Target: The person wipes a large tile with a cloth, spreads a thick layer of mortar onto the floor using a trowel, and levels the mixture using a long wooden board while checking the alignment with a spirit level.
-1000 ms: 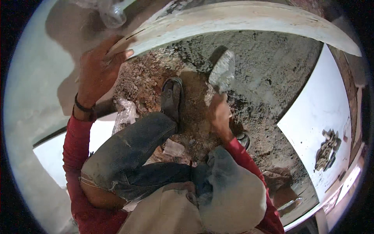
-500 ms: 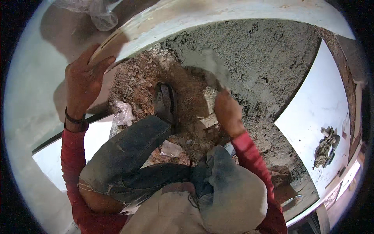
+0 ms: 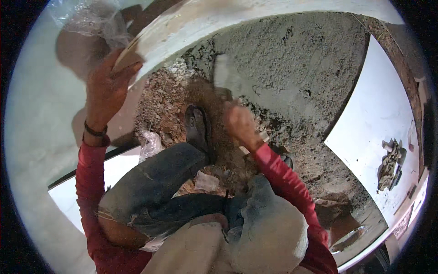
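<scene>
My left hand point(image 3: 108, 89) is closed round the near left end of a long pale board point(image 3: 182, 34), which stretches along the far edge of the wet grey mortar point(image 3: 301, 68). My right hand point(image 3: 241, 122) grips a trowel point(image 3: 225, 75), its blade blurred by motion over the mortar's left border. Smoothed mortar lies just right of the blade, while coarser, lumpy mortar spreads farther toward the near right. Below the blade is bare reddish-brown rubble point(image 3: 157, 102), where my shoe point(image 3: 197, 125) rests.
At the right a white tile point(image 3: 365, 118) carries a dirty heap of small items point(image 3: 390, 166). Another white panel point(image 3: 68, 196) lies at the left. Clear plastic point(image 3: 98, 23) sits beyond my left hand, with a plastic scrap point(image 3: 149, 145) near my knee. A bowl-like container point(image 3: 344, 230) stands lower right.
My right hand has swept the trowel leftward along the mortar, turning its blade more upright. My left hand keeps its hold on the board. The whole view has shifted slightly.
</scene>
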